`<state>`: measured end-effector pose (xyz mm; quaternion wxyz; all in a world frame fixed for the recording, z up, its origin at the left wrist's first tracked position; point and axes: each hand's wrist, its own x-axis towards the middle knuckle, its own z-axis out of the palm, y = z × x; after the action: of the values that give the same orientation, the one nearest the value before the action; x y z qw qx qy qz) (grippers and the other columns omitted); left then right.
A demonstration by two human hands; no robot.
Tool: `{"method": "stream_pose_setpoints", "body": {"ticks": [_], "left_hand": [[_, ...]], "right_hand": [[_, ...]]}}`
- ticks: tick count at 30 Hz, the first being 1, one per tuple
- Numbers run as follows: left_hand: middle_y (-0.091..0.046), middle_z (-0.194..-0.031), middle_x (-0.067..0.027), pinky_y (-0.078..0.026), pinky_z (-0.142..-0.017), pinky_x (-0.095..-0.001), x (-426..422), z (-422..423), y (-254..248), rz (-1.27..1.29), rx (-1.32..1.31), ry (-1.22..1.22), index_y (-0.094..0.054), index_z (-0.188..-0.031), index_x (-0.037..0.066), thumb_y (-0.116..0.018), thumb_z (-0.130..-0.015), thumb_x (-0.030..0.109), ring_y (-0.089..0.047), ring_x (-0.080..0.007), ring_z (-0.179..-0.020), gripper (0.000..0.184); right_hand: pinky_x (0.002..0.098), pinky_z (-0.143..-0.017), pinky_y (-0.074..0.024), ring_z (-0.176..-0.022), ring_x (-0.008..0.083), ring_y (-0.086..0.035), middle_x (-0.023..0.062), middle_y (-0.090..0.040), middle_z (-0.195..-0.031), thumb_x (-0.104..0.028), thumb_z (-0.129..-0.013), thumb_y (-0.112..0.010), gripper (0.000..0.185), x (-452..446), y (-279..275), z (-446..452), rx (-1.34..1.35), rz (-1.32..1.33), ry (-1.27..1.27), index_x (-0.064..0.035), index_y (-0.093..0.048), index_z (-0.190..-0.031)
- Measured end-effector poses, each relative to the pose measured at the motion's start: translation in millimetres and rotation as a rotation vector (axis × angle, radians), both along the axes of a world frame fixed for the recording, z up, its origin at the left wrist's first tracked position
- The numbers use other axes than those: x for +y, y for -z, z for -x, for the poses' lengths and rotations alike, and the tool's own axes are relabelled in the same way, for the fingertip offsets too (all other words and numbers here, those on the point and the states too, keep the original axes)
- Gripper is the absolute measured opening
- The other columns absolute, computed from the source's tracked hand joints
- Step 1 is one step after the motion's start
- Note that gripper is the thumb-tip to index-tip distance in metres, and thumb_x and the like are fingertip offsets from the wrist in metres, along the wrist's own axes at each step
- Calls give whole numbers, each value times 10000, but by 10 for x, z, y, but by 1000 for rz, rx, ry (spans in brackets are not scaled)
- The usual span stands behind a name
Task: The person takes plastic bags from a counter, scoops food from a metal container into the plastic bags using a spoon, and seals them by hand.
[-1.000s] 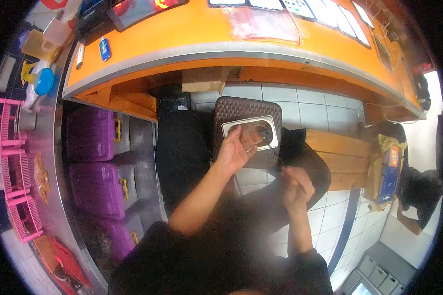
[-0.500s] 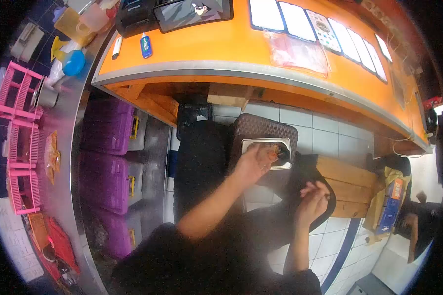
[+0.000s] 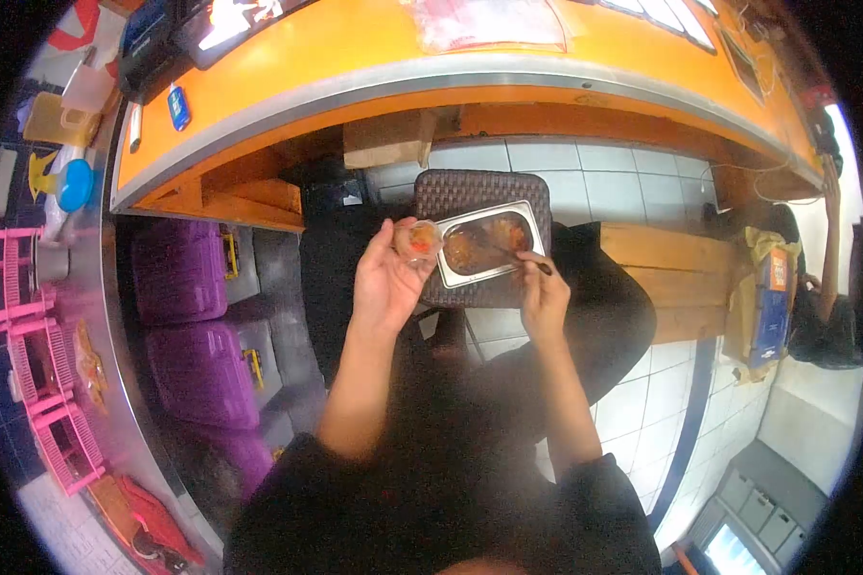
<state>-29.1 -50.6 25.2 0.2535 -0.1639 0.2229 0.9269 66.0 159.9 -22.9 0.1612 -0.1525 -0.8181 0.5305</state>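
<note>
L hand (image 3: pixel 389 278) w/ small clear cup (image 3: pixel 418 241), spoon (image 3: pixel 532 261) in R hand (image 3: pixel 545 299)

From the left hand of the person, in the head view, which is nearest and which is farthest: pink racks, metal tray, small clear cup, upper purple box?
1. Small clear cup: held in the left hand
2. Metal tray: just right
3. Upper purple box: left
4. Pink racks: far left

Left hand (image 3: pixel 385 287) palm up, fingers (image 3: pixel 384 235) curled; right hand (image 3: pixel 545 302) pinching, forearms (image 3: pixel 360 383) forward.
</note>
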Motion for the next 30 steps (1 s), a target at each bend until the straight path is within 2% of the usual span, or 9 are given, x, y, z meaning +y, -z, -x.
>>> {"method": "stream_pose_setpoints", "body": {"ticks": [3,6,8,11,12,14,20,23,30], "left_hand": [[-632,-1066,-132,-517,-838,-348,-45,56,-101,38,40,-38,-568,-1092,14,-494,-988,305,-615,-241,-1003,318],[-629,-1071,-136,-517,-834,-346,-18,62,-24,11,22,-36,-565,-1087,17,-505,-984,304,-618,-245,-995,311],[-627,-1074,-135,-513,-836,-349,2,32,-10,19,22,-27,-562,-1082,23,-514,-979,304,-616,-243,-996,303],[-641,-1058,-123,-535,-784,-357,33,-6,59,30,-28,-12,-568,-1071,30,-497,-980,273,-620,-237,-973,269],[-642,-1056,-127,-540,-787,-355,50,-12,74,36,-43,-12,-564,-1080,25,-493,-983,270,-623,-238,-970,273],[-643,-1054,-130,-544,-791,-353,58,-10,125,42,-54,-12,-561,-1089,20,-488,-985,266,-626,-240,-968,277],[-617,-1106,-121,-519,-825,-352,56,20,123,-10,-89,12,-543,-1121,25,-501,-982,322,-609,-228,-1013,331],[-619,-1104,-113,-517,-822,-353,42,10,246,7,-82,35,-539,-1133,26,-495,-984,331,-610,-224,-1009,343],[-649,-1011,-101,-505,-827,-352,176,-46,507,251,-44,3,-587,-1066,41,-510,-981,336,-627,-204,-957,317]], "right_hand": [[299,-658,-523,-734,193,-680,122,-683,-856,-133,-974,-517,186,-71,28,108,-34,-185,-162,-16,-650,-1031],[310,-662,-527,-763,228,-692,110,-683,-821,-115,-971,-514,180,-180,-15,101,-39,-17,-211,-1,-643,-1024],[291,-632,-515,-736,183,-676,89,-683,-811,-121,-982,-496,197,-157,-2,74,14,0,-199,7,-642,-1014],[229,-561,-445,-637,70,-569,57,-674,-847,-237,-1019,-461,287,-90,133,29,-49,356,12,-10,-636,-1014],[229,-561,-445,-637,70,-569,57,-674,-847,-237,-1019,-461,287,-63,204,36,-47,353,12,-10,-636,-1014],[223,-571,-437,-646,69,-565,61,-670,-832,-297,-1019,-465,325,-5,327,58,30,609,153,-11,-619,-1024],[222,-581,-438,-656,88,-577,62,-657,-811,-348,-1005,-485,352,134,286,61,-7,653,272,-17,-595,-1047],[225,-598,-438,-660,97,-579,61,-651,-815,-359,-993,-509,361,219,283,21,30,805,346,-15,-578,-1075],[238,-610,-452,-674,111,-585,76,-655,-823,-338,-989,-523,352,298,-151,-100,165,892,457,-3,-562,-1089]]}}
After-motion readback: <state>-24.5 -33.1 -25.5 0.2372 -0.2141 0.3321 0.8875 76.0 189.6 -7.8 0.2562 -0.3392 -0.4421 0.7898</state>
